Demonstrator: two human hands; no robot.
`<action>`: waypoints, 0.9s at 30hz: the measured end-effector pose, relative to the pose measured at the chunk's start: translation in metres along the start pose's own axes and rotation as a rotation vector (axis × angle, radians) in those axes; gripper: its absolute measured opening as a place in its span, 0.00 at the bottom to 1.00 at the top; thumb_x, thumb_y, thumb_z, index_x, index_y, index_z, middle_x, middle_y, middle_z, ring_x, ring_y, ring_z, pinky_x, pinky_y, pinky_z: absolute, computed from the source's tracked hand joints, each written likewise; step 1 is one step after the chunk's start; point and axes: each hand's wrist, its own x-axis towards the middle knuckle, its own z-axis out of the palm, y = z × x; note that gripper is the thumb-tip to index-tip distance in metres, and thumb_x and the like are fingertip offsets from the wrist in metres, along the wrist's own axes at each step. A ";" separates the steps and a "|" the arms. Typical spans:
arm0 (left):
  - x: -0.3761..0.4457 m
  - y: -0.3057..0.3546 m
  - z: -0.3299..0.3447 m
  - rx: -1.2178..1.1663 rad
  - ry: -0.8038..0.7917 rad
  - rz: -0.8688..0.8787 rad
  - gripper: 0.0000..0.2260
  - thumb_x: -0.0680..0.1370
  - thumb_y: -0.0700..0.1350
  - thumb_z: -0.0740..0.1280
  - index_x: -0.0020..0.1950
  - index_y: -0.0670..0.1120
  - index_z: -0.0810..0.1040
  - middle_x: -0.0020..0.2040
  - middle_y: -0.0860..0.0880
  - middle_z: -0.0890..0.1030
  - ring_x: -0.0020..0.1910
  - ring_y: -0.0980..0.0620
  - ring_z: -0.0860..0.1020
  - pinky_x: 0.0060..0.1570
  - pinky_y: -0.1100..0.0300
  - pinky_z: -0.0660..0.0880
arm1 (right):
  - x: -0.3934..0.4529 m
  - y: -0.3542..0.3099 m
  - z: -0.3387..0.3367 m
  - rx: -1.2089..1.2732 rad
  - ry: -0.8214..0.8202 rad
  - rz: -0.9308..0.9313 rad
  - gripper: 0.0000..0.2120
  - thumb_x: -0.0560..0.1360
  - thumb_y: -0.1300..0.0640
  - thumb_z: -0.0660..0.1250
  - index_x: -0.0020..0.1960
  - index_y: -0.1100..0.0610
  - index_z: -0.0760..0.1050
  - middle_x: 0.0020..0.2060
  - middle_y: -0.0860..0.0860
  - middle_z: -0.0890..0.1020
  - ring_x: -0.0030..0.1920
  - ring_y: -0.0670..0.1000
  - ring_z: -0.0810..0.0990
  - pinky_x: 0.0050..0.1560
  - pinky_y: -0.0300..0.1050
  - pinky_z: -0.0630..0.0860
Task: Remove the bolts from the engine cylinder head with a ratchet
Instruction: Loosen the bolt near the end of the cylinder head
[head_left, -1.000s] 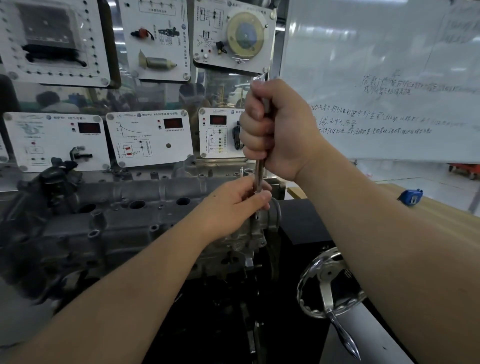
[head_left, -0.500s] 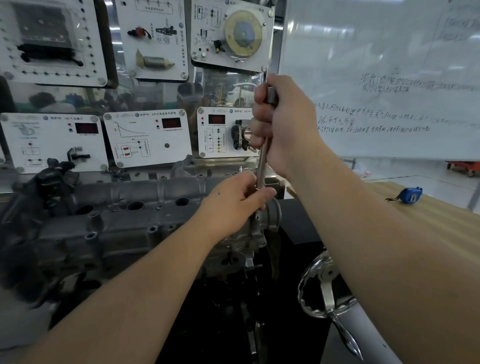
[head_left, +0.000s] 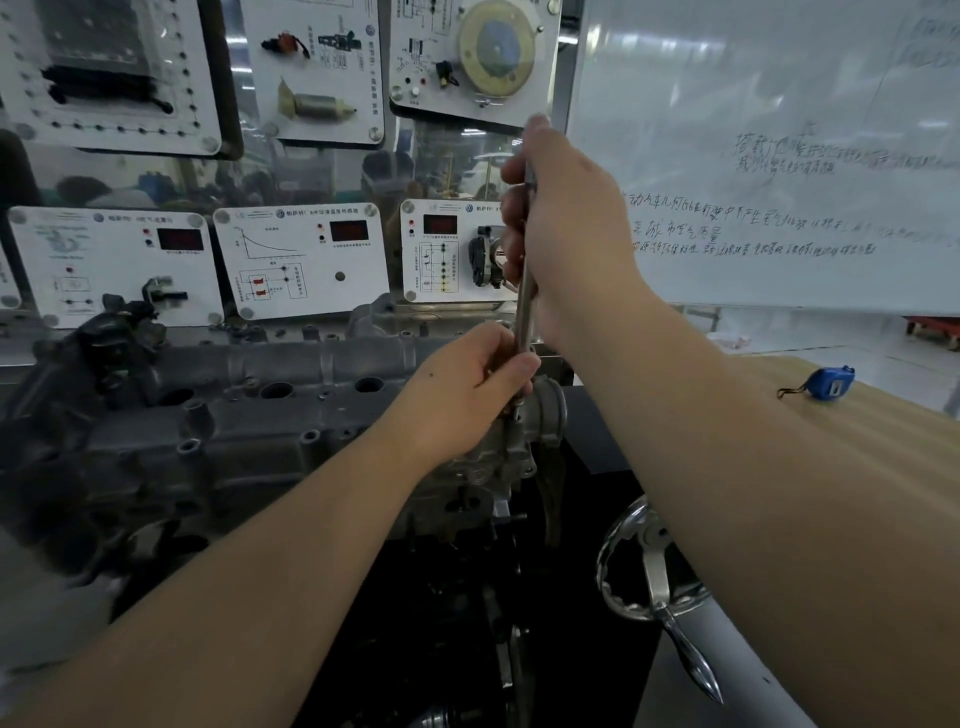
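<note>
A grey engine cylinder head (head_left: 249, 421) lies across the stand, with several open bolt holes along its top. A long steel ratchet (head_left: 524, 317) stands nearly upright over the head's right end. My right hand (head_left: 566, 228) grips the upper part of its handle. My left hand (head_left: 467, 395) holds the lower end of the ratchet where it meets the head. The socket and the bolt under it are hidden by my left hand.
A metal handwheel with a crank handle (head_left: 649, 577) sticks out at the lower right. A blue tape measure (head_left: 831, 383) lies on the wooden table (head_left: 779, 374) to the right. White instrument panels (head_left: 301, 260) and a whiteboard (head_left: 779, 156) stand behind the engine.
My right hand has turned on the ratchet handle, swinging it slightly to the right. My left hand stays at the base of the tool.
</note>
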 end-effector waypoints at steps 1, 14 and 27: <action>0.001 0.000 0.001 0.003 0.007 -0.008 0.06 0.82 0.57 0.62 0.49 0.57 0.74 0.45 0.63 0.82 0.42 0.61 0.80 0.44 0.63 0.77 | 0.001 0.000 0.002 -0.004 0.039 -0.001 0.16 0.82 0.50 0.60 0.39 0.55 0.74 0.29 0.49 0.72 0.28 0.47 0.67 0.30 0.44 0.66; 0.002 -0.001 -0.003 0.025 -0.049 0.005 0.09 0.83 0.57 0.60 0.49 0.57 0.78 0.46 0.62 0.83 0.43 0.59 0.81 0.44 0.59 0.78 | 0.010 0.002 -0.008 0.232 -0.268 0.098 0.19 0.81 0.52 0.58 0.33 0.54 0.71 0.23 0.47 0.65 0.24 0.48 0.58 0.29 0.42 0.58; 0.000 -0.002 -0.005 -0.042 -0.113 -0.016 0.06 0.83 0.57 0.60 0.55 0.65 0.75 0.49 0.63 0.84 0.49 0.52 0.82 0.53 0.47 0.79 | 0.014 -0.004 -0.011 0.222 -0.489 0.128 0.22 0.82 0.51 0.56 0.30 0.52 0.64 0.23 0.46 0.58 0.24 0.47 0.53 0.26 0.39 0.52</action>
